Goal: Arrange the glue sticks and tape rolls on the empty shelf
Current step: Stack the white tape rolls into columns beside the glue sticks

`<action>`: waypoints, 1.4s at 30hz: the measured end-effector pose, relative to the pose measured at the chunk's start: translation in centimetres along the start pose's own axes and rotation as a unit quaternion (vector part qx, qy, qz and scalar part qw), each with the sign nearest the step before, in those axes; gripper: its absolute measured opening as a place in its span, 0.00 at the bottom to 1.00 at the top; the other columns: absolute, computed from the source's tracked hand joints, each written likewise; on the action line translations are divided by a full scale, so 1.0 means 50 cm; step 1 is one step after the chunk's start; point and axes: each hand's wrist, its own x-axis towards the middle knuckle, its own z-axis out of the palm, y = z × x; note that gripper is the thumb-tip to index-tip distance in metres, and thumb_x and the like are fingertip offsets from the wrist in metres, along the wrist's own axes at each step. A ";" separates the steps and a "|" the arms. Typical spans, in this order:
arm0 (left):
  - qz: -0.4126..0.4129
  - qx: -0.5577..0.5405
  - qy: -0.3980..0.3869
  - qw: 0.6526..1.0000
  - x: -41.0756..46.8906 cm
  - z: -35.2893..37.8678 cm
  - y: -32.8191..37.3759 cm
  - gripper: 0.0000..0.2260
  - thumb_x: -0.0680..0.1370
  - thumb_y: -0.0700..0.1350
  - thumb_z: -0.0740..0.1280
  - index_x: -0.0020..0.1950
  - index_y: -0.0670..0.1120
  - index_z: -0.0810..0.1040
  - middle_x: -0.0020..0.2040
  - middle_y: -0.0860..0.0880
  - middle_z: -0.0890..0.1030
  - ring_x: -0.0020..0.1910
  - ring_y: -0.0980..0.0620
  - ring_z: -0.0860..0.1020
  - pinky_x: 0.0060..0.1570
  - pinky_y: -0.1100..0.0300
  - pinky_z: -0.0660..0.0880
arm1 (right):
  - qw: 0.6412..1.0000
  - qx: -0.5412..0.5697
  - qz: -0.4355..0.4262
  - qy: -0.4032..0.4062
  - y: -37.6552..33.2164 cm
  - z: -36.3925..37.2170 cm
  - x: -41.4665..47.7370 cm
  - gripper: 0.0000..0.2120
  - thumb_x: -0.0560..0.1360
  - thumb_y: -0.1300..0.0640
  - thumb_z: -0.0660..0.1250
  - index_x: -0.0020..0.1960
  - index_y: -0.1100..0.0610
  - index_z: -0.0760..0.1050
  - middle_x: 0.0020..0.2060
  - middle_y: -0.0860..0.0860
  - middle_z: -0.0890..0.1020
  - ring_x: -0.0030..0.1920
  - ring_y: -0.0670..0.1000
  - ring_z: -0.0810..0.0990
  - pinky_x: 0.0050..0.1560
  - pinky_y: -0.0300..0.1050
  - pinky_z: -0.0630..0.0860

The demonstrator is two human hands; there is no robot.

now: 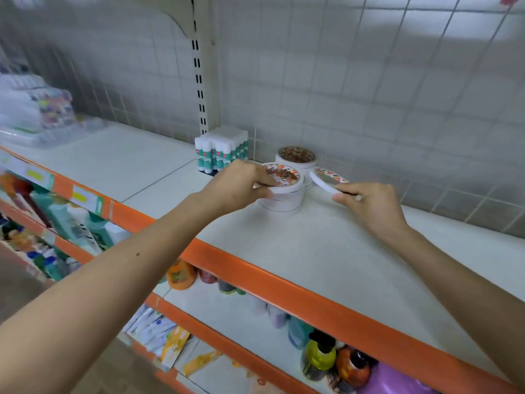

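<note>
- Nearest, below the orange shelf edge point(284, 282), the lower shelves hold bottles point(318, 356) and flat packets point(159, 334). None of it reaches the working level.
- The white shelf point(312, 251) lies bare in front of the hands, so nothing blocks either arm.
- The left hand point(238, 183) curls over the top roll point(284, 177) of the near stack point(284, 203), fingers gripping its rim.
- The right hand point(369, 203), just right of that stack, pinches a tilted roll point(326, 180) between thumb and fingertips. Whether its far edge touches anything cannot be told.
- A far stack point(297, 157) of tape rolls stands directly behind the near one, close to the tiled wall point(369, 81).
- The glue sticks point(220, 152) stand upright in a tight block left of the stacks, at the foot of the slotted upright point(199, 81).
- Judged from this, the job looks well advanced: glue placed, two tape stacks built, one roll in hand to be set down. Any stock left out of frame cannot be known.
- Far left, blurred stationery packs point(37, 109) fill the neighbouring bay, well apart from the work.
</note>
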 end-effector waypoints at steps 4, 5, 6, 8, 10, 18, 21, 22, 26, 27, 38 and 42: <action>0.055 -0.013 -0.009 0.998 0.018 -0.015 -0.046 0.11 0.73 0.44 0.70 0.55 0.46 0.82 0.54 0.45 0.82 0.53 0.44 0.78 0.53 0.53 0.73 | 0.998 -0.031 0.034 0.033 -0.027 0.019 -0.009 0.10 0.73 0.57 0.67 0.50 0.62 0.81 0.49 0.60 0.83 0.52 0.61 0.79 0.54 0.53 0.72; 0.068 -0.020 -0.010 0.997 0.021 -0.018 -0.056 0.11 0.73 0.44 0.70 0.55 0.46 0.81 0.54 0.46 0.82 0.54 0.44 0.78 0.54 0.53 0.73 | 0.998 -0.034 0.042 0.045 -0.037 0.023 -0.012 0.09 0.73 0.57 0.67 0.50 0.61 0.81 0.49 0.60 0.83 0.51 0.61 0.79 0.53 0.53 0.72; 0.079 -0.028 -0.011 0.996 0.021 -0.020 -0.064 0.11 0.73 0.44 0.70 0.56 0.45 0.81 0.54 0.46 0.82 0.54 0.45 0.78 0.54 0.54 0.73 | 0.997 -0.039 0.047 0.055 -0.046 0.027 -0.015 0.09 0.73 0.58 0.67 0.50 0.61 0.81 0.49 0.60 0.83 0.51 0.60 0.79 0.53 0.53 0.72; 0.101 -0.038 -0.021 0.994 0.018 -0.023 -0.083 0.12 0.73 0.44 0.70 0.56 0.46 0.81 0.53 0.46 0.82 0.54 0.45 0.78 0.55 0.56 0.72 | 0.995 -0.053 0.059 0.067 -0.066 0.041 -0.025 0.09 0.73 0.58 0.67 0.51 0.60 0.81 0.50 0.58 0.83 0.51 0.59 0.79 0.52 0.52 0.72; 0.124 -0.041 -0.037 0.991 0.010 -0.023 -0.100 0.11 0.73 0.44 0.70 0.56 0.46 0.81 0.53 0.46 0.82 0.53 0.46 0.78 0.54 0.56 0.72 | 0.993 -0.063 0.066 0.077 -0.088 0.055 -0.040 0.09 0.73 0.58 0.67 0.51 0.58 0.81 0.51 0.56 0.83 0.50 0.58 0.79 0.52 0.50 0.72; 0.165 -0.034 -0.056 0.984 -0.047 -0.032 -0.103 0.12 0.75 0.47 0.68 0.58 0.48 0.80 0.53 0.49 0.82 0.54 0.48 0.75 0.56 0.56 0.70 | 0.987 -0.088 0.097 0.095 -0.121 0.080 -0.098 0.11 0.73 0.56 0.67 0.54 0.56 0.80 0.54 0.53 0.82 0.54 0.55 0.79 0.53 0.44 0.69; 0.153 -0.033 -0.063 0.986 -0.079 -0.031 -0.104 0.13 0.75 0.48 0.68 0.58 0.49 0.80 0.53 0.49 0.82 0.55 0.48 0.74 0.56 0.53 0.70 | 0.987 -0.085 0.094 0.095 -0.127 0.075 -0.116 0.11 0.73 0.55 0.67 0.54 0.55 0.80 0.54 0.53 0.82 0.53 0.55 0.79 0.48 0.40 0.67; 0.149 -0.039 -0.064 0.986 -0.092 -0.030 -0.101 0.13 0.75 0.48 0.68 0.58 0.49 0.80 0.53 0.49 0.82 0.55 0.48 0.74 0.56 0.53 0.70 | 0.988 -0.089 0.091 0.090 -0.130 0.075 -0.125 0.11 0.73 0.55 0.67 0.54 0.55 0.81 0.53 0.53 0.82 0.52 0.55 0.79 0.47 0.40 0.66; 0.132 -0.019 -0.088 0.987 -0.131 -0.014 -0.088 0.13 0.75 0.48 0.67 0.58 0.50 0.79 0.55 0.50 0.81 0.57 0.49 0.73 0.57 0.52 0.71 | 0.990 -0.096 0.077 0.066 -0.146 0.077 -0.161 0.11 0.73 0.55 0.67 0.54 0.55 0.80 0.54 0.54 0.82 0.54 0.56 0.79 0.50 0.44 0.68; 0.126 -0.016 -0.096 0.987 -0.137 -0.007 -0.085 0.13 0.75 0.48 0.67 0.58 0.50 0.79 0.55 0.49 0.81 0.57 0.49 0.73 0.57 0.52 0.70 | 0.991 -0.093 0.075 0.060 -0.149 0.078 -0.172 0.11 0.73 0.56 0.67 0.55 0.55 0.80 0.54 0.55 0.82 0.55 0.56 0.78 0.52 0.44 0.69; 0.033 -0.110 -0.117 0.987 -0.103 0.062 -0.085 0.27 0.67 0.45 0.75 0.63 0.43 0.71 0.63 0.44 0.71 0.61 0.48 0.70 0.54 0.68 0.61 | 0.994 -0.087 0.056 -0.021 -0.173 0.103 -0.183 0.09 0.73 0.56 0.67 0.52 0.54 0.81 0.48 0.56 0.83 0.50 0.58 0.78 0.52 0.51 0.72; -0.006 -0.138 -0.150 0.979 -0.090 0.066 -0.104 0.40 0.66 0.48 0.77 0.72 0.46 0.59 0.69 0.44 0.65 0.63 0.46 0.69 0.62 0.58 0.66 | 0.992 -0.101 0.035 -0.061 -0.190 0.135 -0.159 0.10 0.73 0.55 0.67 0.52 0.55 0.81 0.51 0.55 0.83 0.54 0.57 0.77 0.55 0.52 0.71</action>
